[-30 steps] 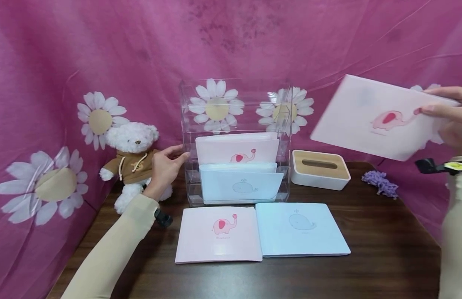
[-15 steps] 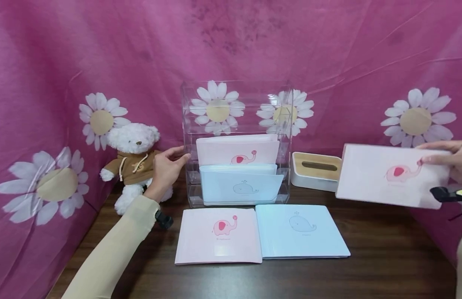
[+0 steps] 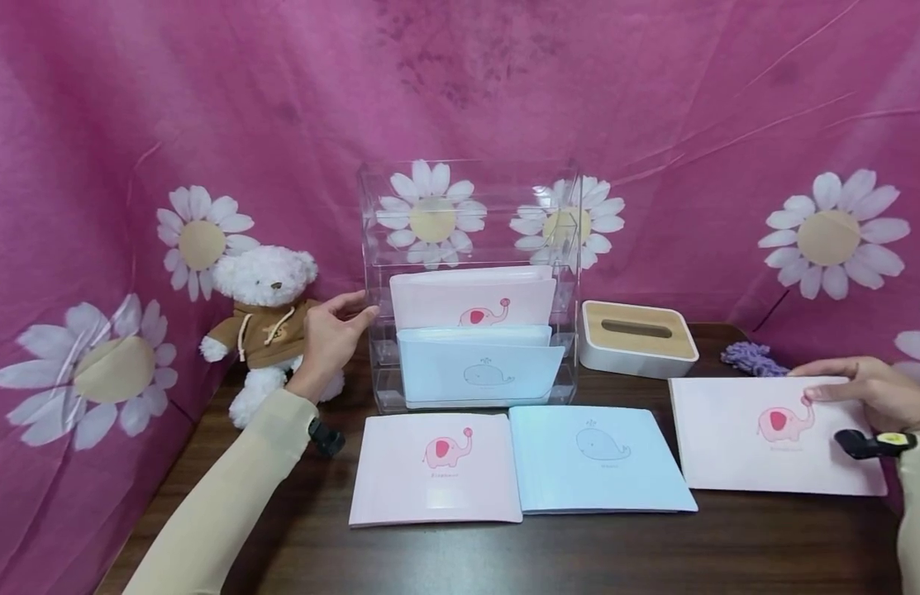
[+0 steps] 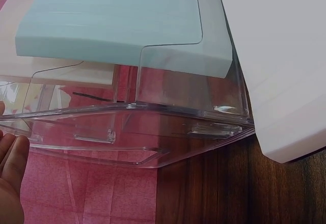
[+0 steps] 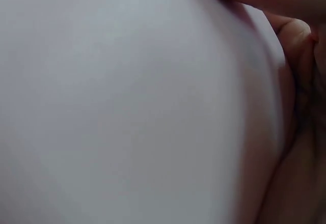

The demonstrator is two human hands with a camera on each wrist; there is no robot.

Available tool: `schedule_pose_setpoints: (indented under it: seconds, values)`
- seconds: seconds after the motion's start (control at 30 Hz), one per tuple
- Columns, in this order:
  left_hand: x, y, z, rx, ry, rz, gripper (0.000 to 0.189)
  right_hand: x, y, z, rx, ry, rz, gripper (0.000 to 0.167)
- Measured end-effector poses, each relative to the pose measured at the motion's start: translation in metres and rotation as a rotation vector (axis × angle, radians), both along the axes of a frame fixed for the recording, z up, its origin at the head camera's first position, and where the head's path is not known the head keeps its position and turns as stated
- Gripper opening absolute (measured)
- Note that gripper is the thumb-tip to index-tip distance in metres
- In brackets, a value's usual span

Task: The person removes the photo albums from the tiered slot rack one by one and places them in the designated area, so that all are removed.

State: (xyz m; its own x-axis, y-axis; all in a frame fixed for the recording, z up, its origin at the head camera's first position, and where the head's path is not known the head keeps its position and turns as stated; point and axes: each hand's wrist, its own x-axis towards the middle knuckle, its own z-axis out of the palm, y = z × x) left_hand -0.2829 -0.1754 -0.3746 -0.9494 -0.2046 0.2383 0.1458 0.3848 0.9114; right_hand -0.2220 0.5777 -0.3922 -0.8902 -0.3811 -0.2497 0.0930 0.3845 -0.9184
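My right hand pinches the upper right corner of a pale pink folder with an elephant print, low at the table's right side. In the right wrist view the folder's blurred pale surface fills most of the picture. My left hand holds the left edge of a clear acrylic rack, thumb in front. A pink elephant folder and, before it, a light blue whale folder stand in its lower tiers. Flat in front lie another pink folder and a blue folder.
A white tissue box with a wooden lid stands right of the rack. Behind the held folder is a purple fluffy bundle. A white teddy bear in a brown hoodie sits at the left. A pink daisy curtain backs the dark wooden table.
My right hand has brought the pink folder down from raised at the right to low over the table's right side. The left hand stays at the rack.
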Motion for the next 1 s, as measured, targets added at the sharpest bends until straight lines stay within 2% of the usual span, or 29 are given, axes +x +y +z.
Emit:
schedule_pose_setpoints:
  seconds: [0.1, 0.27, 0.3, 0.4, 0.67, 1.0]
  values:
    - [0.001, -0.001, 0.0, 0.006, -0.003, 0.01, 0.041, 0.0, 0.001, -0.01, 0.131, 0.054, -0.024, 0.048]
    - [0.001, 0.0, 0.002, 0.005, -0.007, 0.01, 0.042, -0.003, -0.005, -0.026, 0.483, 0.165, -0.071, 0.02]
    - [0.0, 0.0, 0.002, 0.003, -0.007, 0.006, 0.042, -0.003, -0.006, -0.03, 0.538, 0.191, -0.079, 0.018]
    - [0.0, 0.002, 0.002, -0.006, -0.011, 0.002, 0.041, -0.004, -0.009, -0.039, 0.643, 0.239, -0.107, 0.027]
    - [0.0, 0.002, 0.001, 0.005, -0.014, 0.002, 0.042, -0.01, -0.016, -0.04, 0.759, 0.232, -0.112, 0.037]
    - [0.001, 0.002, 0.001, -0.017, -0.01, 0.007, 0.043, -0.011, -0.015, -0.046, 0.757, 0.201, -0.104, 0.04]
